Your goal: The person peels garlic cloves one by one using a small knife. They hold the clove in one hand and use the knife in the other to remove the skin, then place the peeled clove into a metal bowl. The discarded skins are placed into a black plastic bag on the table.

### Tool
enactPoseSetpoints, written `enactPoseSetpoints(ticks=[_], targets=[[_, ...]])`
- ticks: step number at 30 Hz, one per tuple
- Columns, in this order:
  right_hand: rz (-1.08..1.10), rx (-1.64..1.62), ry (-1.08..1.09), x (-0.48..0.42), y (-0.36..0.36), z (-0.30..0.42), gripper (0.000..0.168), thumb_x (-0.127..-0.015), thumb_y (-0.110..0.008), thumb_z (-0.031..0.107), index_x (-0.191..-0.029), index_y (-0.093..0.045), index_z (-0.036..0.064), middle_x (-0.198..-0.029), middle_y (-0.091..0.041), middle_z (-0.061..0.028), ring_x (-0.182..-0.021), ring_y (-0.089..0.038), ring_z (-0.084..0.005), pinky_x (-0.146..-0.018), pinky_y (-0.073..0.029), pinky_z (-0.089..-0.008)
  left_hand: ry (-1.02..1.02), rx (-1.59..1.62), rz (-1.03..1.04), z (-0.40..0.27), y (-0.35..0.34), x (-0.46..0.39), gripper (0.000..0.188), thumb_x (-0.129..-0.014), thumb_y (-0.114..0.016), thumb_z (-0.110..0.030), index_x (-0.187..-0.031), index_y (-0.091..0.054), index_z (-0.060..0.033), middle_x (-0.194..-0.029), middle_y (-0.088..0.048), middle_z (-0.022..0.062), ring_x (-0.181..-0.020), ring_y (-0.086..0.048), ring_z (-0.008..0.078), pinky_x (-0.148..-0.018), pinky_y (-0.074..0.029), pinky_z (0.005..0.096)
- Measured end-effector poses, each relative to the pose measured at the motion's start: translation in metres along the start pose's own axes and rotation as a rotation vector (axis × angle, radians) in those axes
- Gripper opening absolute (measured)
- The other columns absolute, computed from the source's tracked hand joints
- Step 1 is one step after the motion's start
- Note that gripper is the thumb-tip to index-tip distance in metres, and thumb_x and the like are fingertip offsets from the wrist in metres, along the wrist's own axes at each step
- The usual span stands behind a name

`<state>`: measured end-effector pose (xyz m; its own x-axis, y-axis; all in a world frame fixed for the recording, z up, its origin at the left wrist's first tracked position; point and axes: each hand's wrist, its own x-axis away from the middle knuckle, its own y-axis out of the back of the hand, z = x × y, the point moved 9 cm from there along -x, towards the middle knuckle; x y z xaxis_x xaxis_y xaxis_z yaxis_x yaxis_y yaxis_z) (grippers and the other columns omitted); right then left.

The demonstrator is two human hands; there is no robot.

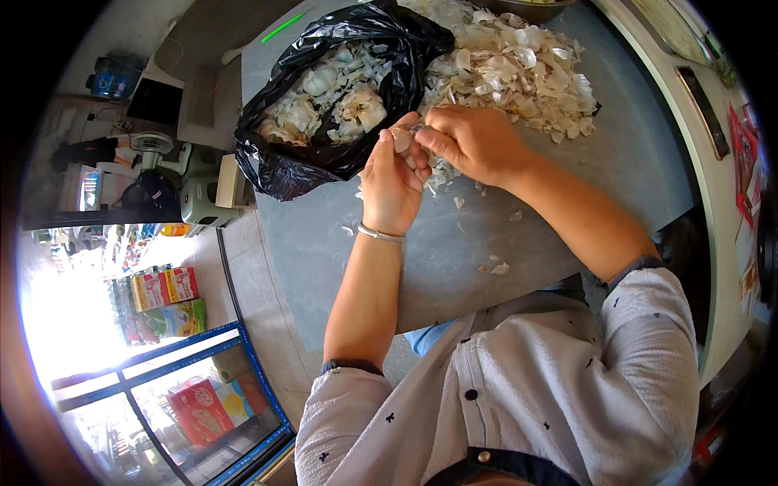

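My left hand point(395, 182) holds a garlic clove point(402, 141) between thumb and fingers, with more pale cloves partly visible in its curled fingers. Pressed close against it is my right hand point(480, 146), gripping a small metal blade point(416, 128) at the clove's top; most of that tool is hidden by the fingers. Just beyond my left hand lies an open black plastic bag point(267, 170) containing whole garlic bulbs point(360, 108) and loose skins. A broad heap of dry garlic skins point(504, 67) spreads behind my right hand.
All this rests on a grey table point(340, 255), with skin scraps point(500, 269) near its front. A metal bowl point(529, 9) is at the far edge, a slim green stick point(283, 27) beyond the bag. Right, a phone point(703, 112) lies on a pale counter point(699, 243).
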<state>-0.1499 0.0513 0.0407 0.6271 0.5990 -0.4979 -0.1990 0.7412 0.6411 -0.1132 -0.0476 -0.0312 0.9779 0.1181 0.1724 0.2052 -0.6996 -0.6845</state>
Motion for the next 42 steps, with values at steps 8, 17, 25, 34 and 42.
enactPoseSetpoints(ticks=[8, 17, 25, 34, 42], targets=[[-0.041, 0.162, 0.038, -0.001, 0.005, 0.01, 0.037, -0.082, -0.055, 0.045, -0.077, -0.055, 0.008, -0.07, -0.06, -0.0075, -0.062, -0.061, -0.0256, -0.05, -0.046, -0.0349, -0.001, -0.211, 0.038, 0.004, -0.005, 0.009, 0.024, -0.096, -0.037, -0.026, -0.089, -0.052, -0.0082, -0.07, -0.046, -0.0024, -0.058, -0.041, 0.0078, -0.05, -0.034, 0.0206], [-0.058, 0.151, 0.083, 0.001, 0.005, 0.015, 0.038, -0.082, -0.054, 0.044, -0.073, -0.053, 0.007, -0.067, -0.058, -0.0082, -0.059, -0.059, -0.0275, -0.05, -0.045, -0.0357, -0.246, -0.678, -0.031, -0.025, -0.015, 0.015, 0.032, -0.097, -0.034, -0.025, -0.078, -0.051, -0.0053, -0.057, -0.039, -0.0048, -0.047, -0.032, 0.0025, -0.041, -0.027, 0.0193], [-0.002, 0.207, 0.129, 0.003, -0.003, 0.021, 0.038, -0.085, -0.05, 0.045, -0.075, -0.058, 0.009, -0.065, -0.06, -0.008, -0.055, -0.06, -0.0271, -0.047, -0.046, -0.0358, -0.188, -0.697, -0.096, -0.02, -0.01, 0.017, 0.028, -0.097, -0.031, -0.023, -0.083, -0.049, -0.0065, -0.059, -0.036, -0.0045, -0.049, -0.029, 0.0043, -0.043, -0.024, 0.0191], [0.094, 0.281, 0.252, 0.012, -0.017, 0.043, 0.032, -0.085, -0.051, 0.042, -0.091, -0.062, 0.012, -0.066, -0.06, -0.0056, -0.055, -0.06, -0.0262, -0.047, -0.046, -0.0351, -0.209, -0.258, -0.056, -0.02, 0.0, 0.008, 0.03, -0.097, -0.036, -0.031, -0.092, -0.051, -0.0058, -0.071, -0.051, -0.0007, -0.051, -0.041, 0.0053, -0.045, -0.032, 0.0179], [-0.096, 0.135, 0.192, 0.003, 0.005, 0.027, 0.03, -0.084, -0.052, 0.04, -0.096, -0.062, 0.015, -0.066, -0.06, -0.005, -0.057, -0.06, -0.0259, -0.048, -0.047, -0.0362, -0.074, -0.167, 0.177, -0.011, -0.017, 0.008, 0.029, -0.096, -0.038, -0.027, -0.103, -0.051, -0.002, -0.085, -0.057, 0.0012, -0.066, -0.049, 0.0065, -0.056, -0.041, 0.0185]])
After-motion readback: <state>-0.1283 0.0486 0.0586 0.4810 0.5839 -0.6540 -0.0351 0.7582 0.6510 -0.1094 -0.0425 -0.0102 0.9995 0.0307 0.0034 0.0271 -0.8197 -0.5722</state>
